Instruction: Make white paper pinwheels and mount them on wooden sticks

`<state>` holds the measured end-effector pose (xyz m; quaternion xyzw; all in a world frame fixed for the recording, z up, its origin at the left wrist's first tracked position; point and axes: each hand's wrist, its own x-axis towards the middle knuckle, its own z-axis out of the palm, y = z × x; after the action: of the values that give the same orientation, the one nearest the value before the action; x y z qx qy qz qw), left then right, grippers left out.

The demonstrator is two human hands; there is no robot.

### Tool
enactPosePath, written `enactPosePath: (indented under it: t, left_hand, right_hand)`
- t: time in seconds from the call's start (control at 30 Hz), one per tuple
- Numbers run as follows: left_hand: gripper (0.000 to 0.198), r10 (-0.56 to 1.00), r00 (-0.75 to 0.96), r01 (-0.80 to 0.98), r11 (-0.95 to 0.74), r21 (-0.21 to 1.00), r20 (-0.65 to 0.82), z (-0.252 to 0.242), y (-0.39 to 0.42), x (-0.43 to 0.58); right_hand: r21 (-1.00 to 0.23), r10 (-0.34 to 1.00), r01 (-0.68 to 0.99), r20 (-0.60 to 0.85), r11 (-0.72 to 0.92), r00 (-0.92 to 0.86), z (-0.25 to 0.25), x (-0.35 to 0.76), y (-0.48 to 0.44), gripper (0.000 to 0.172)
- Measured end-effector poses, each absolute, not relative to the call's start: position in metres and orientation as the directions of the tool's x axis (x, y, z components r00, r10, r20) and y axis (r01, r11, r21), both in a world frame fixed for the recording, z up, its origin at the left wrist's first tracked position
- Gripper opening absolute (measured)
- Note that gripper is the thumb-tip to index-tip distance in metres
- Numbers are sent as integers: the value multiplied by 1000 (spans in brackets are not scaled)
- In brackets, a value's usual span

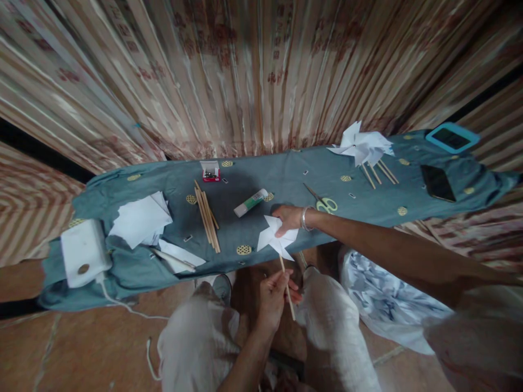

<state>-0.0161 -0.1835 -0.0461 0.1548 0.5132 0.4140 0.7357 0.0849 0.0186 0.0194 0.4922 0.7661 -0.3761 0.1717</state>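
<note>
Pinwheel [267, 236], seemingly near completion, sits at the table's [286, 169] front edge in the head view, its vanes gripped by the right hand [288, 219], its stick [291, 307] pinched in the left hand [272, 296]. Assembled pinwheels [356, 146] lie beyond; loose sticks [207, 220] and paper sheets [141, 220] appear unused. Print on the glue tube [250, 203] is illegible.

From a distance I am seeing a shiny silver-coloured bangle [304, 218], which is circling the wrist of the right hand [288, 218]. I am also noticing a loose, pale sleeve [476, 332], wide whitish trousers [332, 321] which are wrinkling, and a greyish shoe [222, 288].
</note>
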Motion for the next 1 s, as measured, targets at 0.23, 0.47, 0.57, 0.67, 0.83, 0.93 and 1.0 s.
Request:
enactPosePath:
  t: [0.23, 0.47, 0.57, 0.67, 0.83, 0.93, 1.0]
  left_hand:
    - [60, 789, 118, -455, 583, 673, -603, -44, -184, -17]
    - [63, 788, 84, -487, 566, 665, -610, -25, -178, -24]
    - [59, 806, 113, -503, 551, 666, -581, -12, -170, -27]
    - [57, 826, 144, -499, 536, 681, -545, 1, -157, -30]
    - [52, 867, 151, -464, 487, 740, -475, 22, -123, -33]
    - [50, 894, 136, -445, 439, 780, -426, 29, -98, -33]
    - [47, 911, 115, -422, 406, 810, -397, 28, -83, -32]
  right_hand:
    - [-557, 653, 828, -604, 62, -456, 12, 91, 11, 25]
    - [-794, 710, 558, -537, -243, -456, 12, 109, 2, 32]
    - [-882, 802, 357, -442, -308, -401, 21, 126, -2, 39]
    - [-944, 902, 145, -327, -297, -281, 26, 142, -7, 48]
    - [-975, 983, -127, -183, -183, -16, 15, 147, -20, 56]
    - [-971, 986, -185, -159, -149, 41, 6, 136, -34, 49]
    - [-971, 988, -194, -152, -142, 36, 3, 130, -43, 46]
